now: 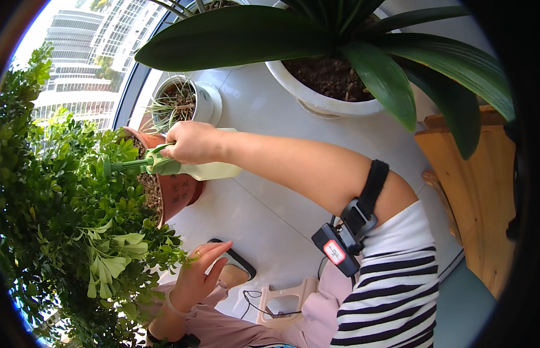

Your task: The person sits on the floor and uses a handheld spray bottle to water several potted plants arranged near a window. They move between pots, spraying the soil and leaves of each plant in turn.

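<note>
At the centre-left, my right hand (pixel 192 141) grips the green trigger head of a spray bottle (pixel 209 171). Its pale body points right, and its nozzle reaches left among the leaves of a bushy green plant (pixel 78 191). That plant grows over a terracotta-coloured pot (pixel 176 191) holding brown soil. Lower down, my left hand (pixel 200 272) has its fingers apart and holds nothing visible. It is raised beside the plant's right edge, close to the leaf tips; whether it touches them I cannot tell. No spray can be made out.
A small white pot (pixel 202 102) with thin-leaved growth stands beyond my right hand. Upper right, a large white pot (pixel 291 93) holds a broad-leaved plant. Wooden furniture (pixel 474 191) is at right, a pink plastic stool (pixel 287 300) below. A cable lies by the stool; a window is upper left.
</note>
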`<state>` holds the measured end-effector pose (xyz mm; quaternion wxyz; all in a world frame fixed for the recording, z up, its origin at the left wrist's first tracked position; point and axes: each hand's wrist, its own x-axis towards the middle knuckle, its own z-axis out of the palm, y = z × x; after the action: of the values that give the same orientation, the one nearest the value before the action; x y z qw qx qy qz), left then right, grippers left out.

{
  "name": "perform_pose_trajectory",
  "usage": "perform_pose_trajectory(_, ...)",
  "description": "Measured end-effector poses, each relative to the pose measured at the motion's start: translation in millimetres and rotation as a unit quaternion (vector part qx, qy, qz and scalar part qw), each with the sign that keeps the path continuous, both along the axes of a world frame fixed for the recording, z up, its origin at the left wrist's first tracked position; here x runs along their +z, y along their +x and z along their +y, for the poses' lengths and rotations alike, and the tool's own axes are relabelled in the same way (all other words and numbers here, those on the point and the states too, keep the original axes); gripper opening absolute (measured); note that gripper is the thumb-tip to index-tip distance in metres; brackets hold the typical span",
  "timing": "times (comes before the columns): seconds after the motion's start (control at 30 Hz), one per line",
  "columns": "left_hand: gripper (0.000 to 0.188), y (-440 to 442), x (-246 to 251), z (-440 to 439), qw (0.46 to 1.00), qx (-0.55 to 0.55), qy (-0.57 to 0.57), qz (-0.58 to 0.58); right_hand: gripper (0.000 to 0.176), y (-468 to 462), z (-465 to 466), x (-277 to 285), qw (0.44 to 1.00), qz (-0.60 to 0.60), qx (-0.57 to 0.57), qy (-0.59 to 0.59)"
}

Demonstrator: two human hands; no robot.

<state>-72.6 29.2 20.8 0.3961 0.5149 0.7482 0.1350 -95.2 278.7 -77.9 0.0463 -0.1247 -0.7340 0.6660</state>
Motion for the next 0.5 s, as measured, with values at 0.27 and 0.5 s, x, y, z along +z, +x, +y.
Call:
perform_pose_trajectory(0.27,0.033,-1.5,0.8,0.8,1.0,-0.005,0.003,0.012,0.041,-0.4,4.4,8.0,0.999,-0.035,0.041,0.007)
perform_pose_trajectory(0.5,0.033,-2.5,-0.3,-0.2,1.0,-0.004,0.005,0.014,0.039,1.4,1.5,4.7,0.999,-0.02,0.02,0.043)
